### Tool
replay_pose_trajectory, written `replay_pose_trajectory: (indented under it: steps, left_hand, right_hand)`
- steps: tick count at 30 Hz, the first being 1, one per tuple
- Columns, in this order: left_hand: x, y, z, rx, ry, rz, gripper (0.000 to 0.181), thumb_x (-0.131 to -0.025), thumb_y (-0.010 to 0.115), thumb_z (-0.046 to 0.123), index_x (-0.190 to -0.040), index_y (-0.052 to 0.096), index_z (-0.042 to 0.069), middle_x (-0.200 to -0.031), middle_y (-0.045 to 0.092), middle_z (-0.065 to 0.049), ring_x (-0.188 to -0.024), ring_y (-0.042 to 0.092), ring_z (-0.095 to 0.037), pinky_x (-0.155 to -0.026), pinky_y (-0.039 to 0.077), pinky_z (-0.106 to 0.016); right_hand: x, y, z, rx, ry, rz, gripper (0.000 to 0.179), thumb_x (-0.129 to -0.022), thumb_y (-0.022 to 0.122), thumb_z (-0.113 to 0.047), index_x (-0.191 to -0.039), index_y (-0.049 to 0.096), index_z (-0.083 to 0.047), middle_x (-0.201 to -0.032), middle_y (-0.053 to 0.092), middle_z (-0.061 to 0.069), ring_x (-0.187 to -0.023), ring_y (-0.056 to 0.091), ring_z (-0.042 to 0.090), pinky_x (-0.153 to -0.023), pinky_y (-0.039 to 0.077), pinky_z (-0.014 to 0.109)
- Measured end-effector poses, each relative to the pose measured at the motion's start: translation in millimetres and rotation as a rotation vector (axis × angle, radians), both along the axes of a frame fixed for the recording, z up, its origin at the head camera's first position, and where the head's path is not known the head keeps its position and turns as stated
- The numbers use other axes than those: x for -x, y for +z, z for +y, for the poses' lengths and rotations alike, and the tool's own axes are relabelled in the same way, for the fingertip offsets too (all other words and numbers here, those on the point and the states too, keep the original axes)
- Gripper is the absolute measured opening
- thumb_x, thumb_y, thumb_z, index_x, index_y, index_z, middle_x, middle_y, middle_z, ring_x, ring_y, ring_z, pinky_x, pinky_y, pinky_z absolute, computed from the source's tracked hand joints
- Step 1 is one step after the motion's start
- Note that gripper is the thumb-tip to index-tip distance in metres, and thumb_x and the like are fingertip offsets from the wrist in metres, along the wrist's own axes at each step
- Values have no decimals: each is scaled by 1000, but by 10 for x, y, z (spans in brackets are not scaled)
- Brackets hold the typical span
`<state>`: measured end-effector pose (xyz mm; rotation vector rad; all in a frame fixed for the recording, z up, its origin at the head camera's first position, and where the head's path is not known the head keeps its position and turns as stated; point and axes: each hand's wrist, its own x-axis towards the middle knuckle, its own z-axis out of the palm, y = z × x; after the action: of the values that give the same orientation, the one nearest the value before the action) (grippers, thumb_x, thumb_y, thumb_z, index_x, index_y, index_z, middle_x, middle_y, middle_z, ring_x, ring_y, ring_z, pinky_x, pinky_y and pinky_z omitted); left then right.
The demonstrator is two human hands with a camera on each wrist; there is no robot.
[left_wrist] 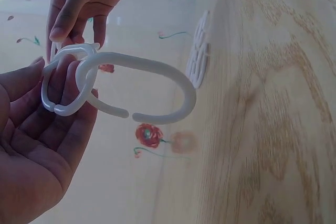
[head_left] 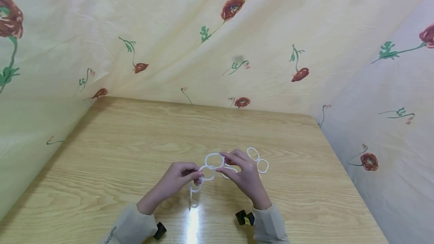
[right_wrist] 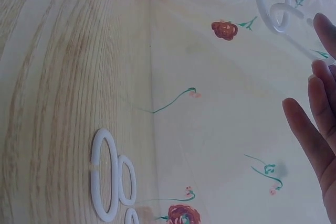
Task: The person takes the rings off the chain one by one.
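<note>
Before me several white oval shower curtain rings, each with a small gap, are linked into a short chain. My left hand [head_left: 179, 178] pinches one ring [head_left: 208, 180] of it between thumb and fingers. From that ring another ring [left_wrist: 142, 64] hangs, its gap facing down in the left wrist view. My right hand [head_left: 245, 174] pinches the far end of the upper ring [head_left: 213, 154], which passes through the ring in my left hand. In the right wrist view, that upper ring [right_wrist: 302, 49] reaches the right thumb and fingers.
Several loose white rings [head_left: 267, 166] lie on the wooden table [head_left: 152, 131] behind and beside my right hand. A floral cloth [head_left: 176, 48] hangs around the table's back and sides. Black wrist camera mounts [head_left: 160, 231] sit at both sleeves.
</note>
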<state>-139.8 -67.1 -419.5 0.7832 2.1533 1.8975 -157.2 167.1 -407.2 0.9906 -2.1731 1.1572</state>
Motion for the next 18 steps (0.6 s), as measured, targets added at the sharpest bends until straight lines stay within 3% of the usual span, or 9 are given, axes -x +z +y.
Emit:
replay_pose_trajectory:
  steps: [13, 18]
  left_hand:
    - [6, -12, 28, 13, -9, 10, 22, -95, 60, 9, -92, 67, -11, -81, 69, -22, -71, 62, 0, -70, 60, -24]
    - [12, -16, 43, 28, -9, 12, 21, -95, 60, 11, -91, 68, -9, -80, 69, -20, -71, 63, -1, -70, 60, -24]
  right_hand:
    - [14, 3, -18, -10, -3, 29, 42, -66, 85, 0, -105, 70, 3, -83, 62, 4, -74, 61, 18, -76, 56, 12]
    - [17, -6, -17, -39, -21, 46, 39, -71, 84, -9, -105, 70, 4, -83, 63, 4, -74, 63, 17, -75, 56, 11]
